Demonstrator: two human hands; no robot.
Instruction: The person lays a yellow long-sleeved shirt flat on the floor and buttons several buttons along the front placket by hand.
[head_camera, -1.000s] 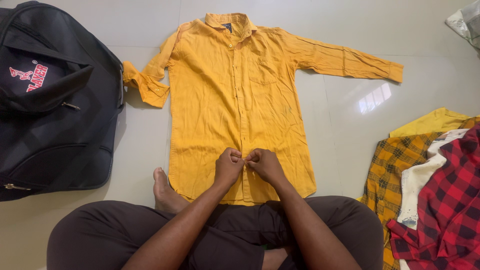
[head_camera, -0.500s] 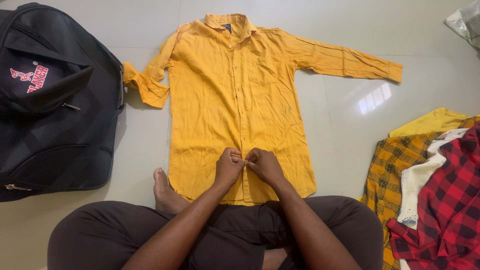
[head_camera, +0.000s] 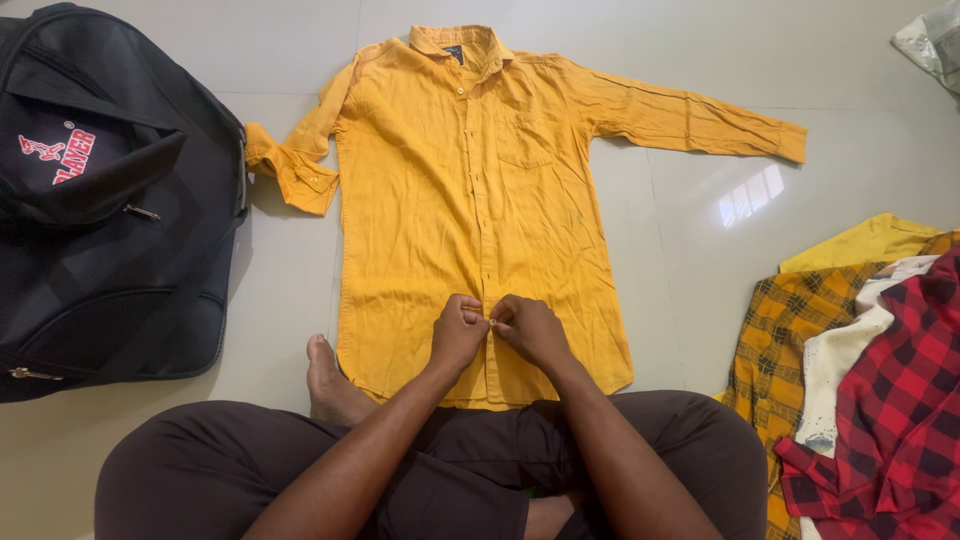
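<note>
Hands pinch the button placket low on a yellow shirt (head_camera: 470, 200) spread on the floor: left hand (head_camera: 457, 335) and right hand (head_camera: 528, 330) both closed on cloth, apparently fastening a button; the next calls for fine fingertip alignment.

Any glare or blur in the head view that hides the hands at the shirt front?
Head view: sharp throughout; a bright window reflection on the floor tile right of the yellow shirt, clear of the work; left hand and right hand evenly lit, with only soft shadows.
</note>
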